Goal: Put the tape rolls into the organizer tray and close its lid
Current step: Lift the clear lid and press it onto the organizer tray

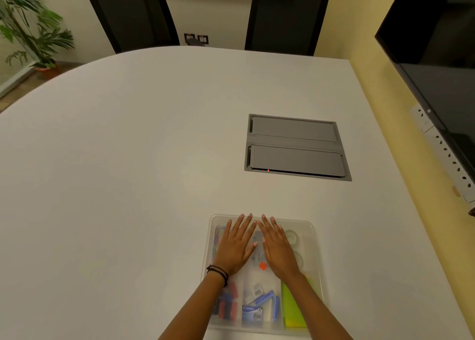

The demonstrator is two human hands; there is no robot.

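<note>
A translucent organizer tray (pixel 312 226) sits on the white table near its front edge, with its frosted lid lying flat over it. My left hand (pixel 235 247) and my right hand (pixel 277 247) rest palm down, side by side, on the far half of the lid, fingers spread and holding nothing. Two clear tape rolls (pixel 293 237) show dimly through the lid in the far right compartment, one behind the other. Blue boxes, red and blue items and a yellow-green pad lie in the near compartments.
A grey cable hatch (pixel 295 146) is set into the table (pixel 128 159) beyond the tray. Two black chairs (pixel 285 15) stand at the far edge. A dark screen (pixel 437 56) and a socket strip line the right wall. A potted plant (pixel 33 31) stands far left.
</note>
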